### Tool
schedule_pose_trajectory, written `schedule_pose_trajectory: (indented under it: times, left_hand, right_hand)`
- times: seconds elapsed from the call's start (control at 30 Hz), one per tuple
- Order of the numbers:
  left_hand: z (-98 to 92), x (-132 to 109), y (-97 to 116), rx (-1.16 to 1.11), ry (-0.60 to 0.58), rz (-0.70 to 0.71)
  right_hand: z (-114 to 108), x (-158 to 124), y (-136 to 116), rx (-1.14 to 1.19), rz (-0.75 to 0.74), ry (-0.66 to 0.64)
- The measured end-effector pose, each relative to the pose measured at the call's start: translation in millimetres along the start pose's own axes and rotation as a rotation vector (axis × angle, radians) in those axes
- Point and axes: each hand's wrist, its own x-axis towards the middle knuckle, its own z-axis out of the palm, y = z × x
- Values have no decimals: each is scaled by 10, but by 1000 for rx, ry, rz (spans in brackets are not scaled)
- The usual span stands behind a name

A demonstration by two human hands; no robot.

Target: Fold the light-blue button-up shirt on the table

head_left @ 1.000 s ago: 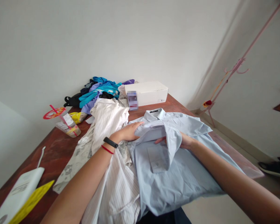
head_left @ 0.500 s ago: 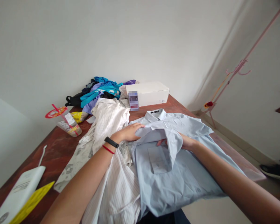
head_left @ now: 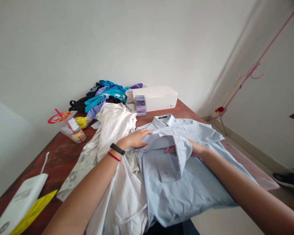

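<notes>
A light blue collared shirt (head_left: 193,186) is spread over the table's front, its collar pointing toward the wall. One sleeve (head_left: 183,156) is folded across the front and hangs in a loop above the chest pocket. At the left shoulder my left hand (head_left: 137,138) grips the folded cloth, some of its fingers hidden by fabric. My right hand (head_left: 197,149) reaches under the sleeve loop and holds its cloth; fingertips show inside the loop. Beside the blue shirt, under my left forearm, lies a white striped shirt (head_left: 119,127).
A white box (head_left: 161,98) stands at the back by the wall, left of it a heap of clothes (head_left: 107,94). On the left are a tilted plastic cup (head_left: 73,130) with a red straw and a white device (head_left: 22,202). A pink rack (head_left: 250,71) stands right.
</notes>
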Motion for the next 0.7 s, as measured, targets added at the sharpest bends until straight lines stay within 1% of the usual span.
schedule_pose_trajectory:
  times: [0.27,0.57,0.7]
  left_hand:
    - [-3,-6,6,-12,2,-1]
    - [-7,-9,9,-14,6,3]
    - [-3,-14,25,-20,30,14]
  right_hand:
    - [12,-18,-39,-11,12,-14]
    - [53,-26,-102,57,26,15]
    - [67,-33,-113,89,59,-1]
